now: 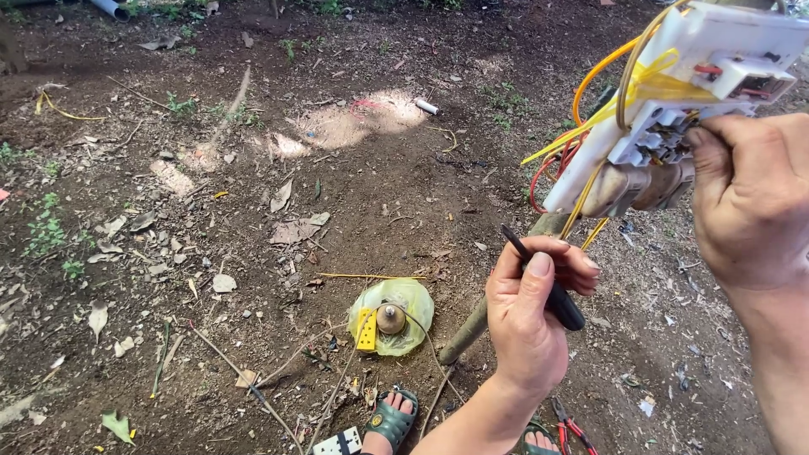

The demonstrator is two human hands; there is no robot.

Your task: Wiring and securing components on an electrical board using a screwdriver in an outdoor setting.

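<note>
My right hand (750, 202) grips a white electrical switch panel (674, 93) from behind, holding it up at the upper right with its back toward me. Yellow wires (590, 109) and red wires (552, 164) loop out of the panel's left side. My left hand (531, 316) is below and to the left of the panel, closed around a black-handled screwdriver-like tool (552, 295). The tool's tip points up and left, away from the panel, and does not touch it.
Bare dirt with dry leaves and twigs. A yellow-green plastic bag (396, 316) holds a yellow part and a round brown object. My feet in green sandals (389, 421), a white socket piece (337, 442), red-handled pliers (569, 430) and a wooden stick (472, 324) lie near.
</note>
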